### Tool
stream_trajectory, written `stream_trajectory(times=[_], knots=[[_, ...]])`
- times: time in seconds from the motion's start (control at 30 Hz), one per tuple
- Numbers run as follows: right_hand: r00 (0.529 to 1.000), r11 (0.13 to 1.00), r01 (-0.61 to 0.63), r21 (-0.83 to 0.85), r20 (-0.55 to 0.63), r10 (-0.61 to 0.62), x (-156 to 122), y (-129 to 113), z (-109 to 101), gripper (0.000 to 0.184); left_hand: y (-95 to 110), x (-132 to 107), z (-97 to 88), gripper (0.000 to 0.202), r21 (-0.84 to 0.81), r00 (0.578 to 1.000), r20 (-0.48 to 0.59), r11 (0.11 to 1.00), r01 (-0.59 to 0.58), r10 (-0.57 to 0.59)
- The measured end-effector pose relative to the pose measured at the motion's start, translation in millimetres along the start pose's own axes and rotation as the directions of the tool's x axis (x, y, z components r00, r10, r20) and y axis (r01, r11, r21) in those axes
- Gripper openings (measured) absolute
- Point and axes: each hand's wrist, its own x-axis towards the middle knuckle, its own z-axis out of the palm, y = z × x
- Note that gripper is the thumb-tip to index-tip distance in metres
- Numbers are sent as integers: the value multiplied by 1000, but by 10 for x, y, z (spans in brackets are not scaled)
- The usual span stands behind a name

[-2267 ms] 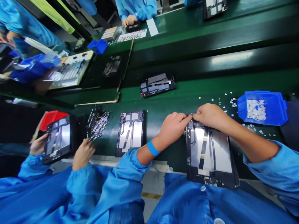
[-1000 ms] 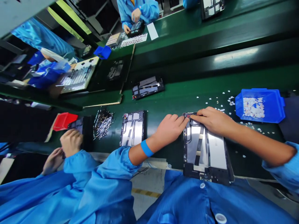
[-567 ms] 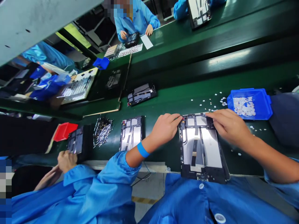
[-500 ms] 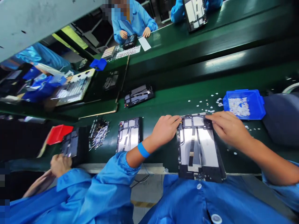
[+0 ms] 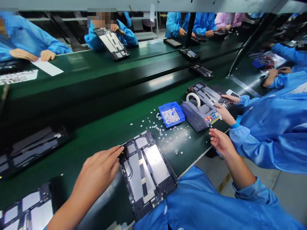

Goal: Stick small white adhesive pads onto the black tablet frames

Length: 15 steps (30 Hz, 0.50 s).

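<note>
An open tablet back frame (image 5: 146, 172) with silver plates and black cables lies on the green belt in front of me, its near end over the belt's edge. My left hand (image 5: 98, 171) lies flat with fingers stretched out, fingertips touching the frame's far left corner. My right hand (image 5: 220, 142) hovers off the belt's near edge to the right, fingers loosely apart and holding nothing. It is just short of a grey tape dispenser (image 5: 199, 115) with a white roll on top.
A small blue tray (image 5: 171, 114) of white bits stands beside the dispenser, with several bits scattered on the green belt (image 5: 103, 134). A co-worker's hand (image 5: 224, 113) rests on the dispenser. More tablet frames (image 5: 28, 150) lie to the left. Other people in blue work along the far side.
The view has swung right. My right hand has left the tablet frame's top edge and moved right toward the tape dispenser. My left hand stays at the frame's corner.
</note>
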Motion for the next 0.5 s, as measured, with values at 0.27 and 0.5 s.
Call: stream_trajectory(times=[0.27, 0.5], knots=[[1000, 989, 4, 149, -20, -1, 127, -72, 170, 44, 25, -47, -92, 41, -39, 998, 11, 998, 57, -57], [983, 994, 39, 98, 177, -56, -606, -163, 637, 34, 358, 29, -382, 32, -459, 942, 14, 834, 305, -337]])
